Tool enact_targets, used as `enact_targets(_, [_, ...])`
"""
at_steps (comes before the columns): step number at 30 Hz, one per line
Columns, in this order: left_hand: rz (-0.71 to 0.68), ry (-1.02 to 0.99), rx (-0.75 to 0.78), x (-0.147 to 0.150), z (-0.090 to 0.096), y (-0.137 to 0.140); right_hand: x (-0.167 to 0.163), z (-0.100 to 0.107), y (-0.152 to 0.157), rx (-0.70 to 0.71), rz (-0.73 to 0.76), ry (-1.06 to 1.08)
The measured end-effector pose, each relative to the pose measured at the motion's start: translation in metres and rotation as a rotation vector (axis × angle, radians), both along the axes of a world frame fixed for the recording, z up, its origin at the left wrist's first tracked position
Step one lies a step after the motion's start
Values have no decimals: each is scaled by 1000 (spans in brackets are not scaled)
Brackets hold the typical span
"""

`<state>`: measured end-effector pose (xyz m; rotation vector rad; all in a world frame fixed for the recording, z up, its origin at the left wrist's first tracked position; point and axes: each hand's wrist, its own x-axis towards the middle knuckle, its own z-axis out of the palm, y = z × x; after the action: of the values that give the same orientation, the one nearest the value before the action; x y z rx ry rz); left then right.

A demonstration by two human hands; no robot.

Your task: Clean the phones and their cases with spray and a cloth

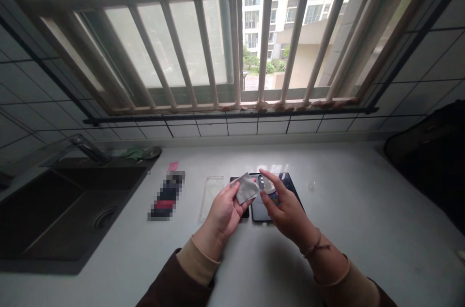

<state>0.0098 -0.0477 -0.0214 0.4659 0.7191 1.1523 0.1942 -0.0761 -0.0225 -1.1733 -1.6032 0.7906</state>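
Observation:
My left hand [225,210] is closed on a small grey-silver square packet [247,189], pinched between thumb and fingers. Just right of it hovers my right hand [285,206], with thumb and forefinger apart and no object visible between them. Its thumb tip is close to the packet's edge; whether they touch I cannot tell. Beneath the hands lies a dark-framed tablet [258,214], and on it is a phone case [268,184] with camera holes, partly covered by my right fingers. A dark phone-like slab [245,214] is mostly hidden under my left hand. Further left is a clear phone case [209,193].
A blurred-out dark and red item [167,196] lies near a pink slip [173,165]. At left is a sink [69,268] with a faucet [89,149]. A small clear object [311,185] sits right of the tablet. A black bag [428,157] stands far right, below a barred window.

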Motion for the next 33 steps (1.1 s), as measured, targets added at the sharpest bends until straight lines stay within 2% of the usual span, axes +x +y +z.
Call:
enact_targets(2, [16, -17, -19, -1, -1, 0, -1, -3, 0, 110, 56, -101])
enact_targets(5, [-1, -47, -74, -2, 2, -1, -4, -7, 1, 147, 125, -173])
enact_targets(13, [-125, -74, -50, -3, 9, -3, -5, -13, 3, 124, 82, -260])
enact_targets(33, [-163, -70, -15, -4, 10, -5, -6, -11, 2, 124, 42, -261])
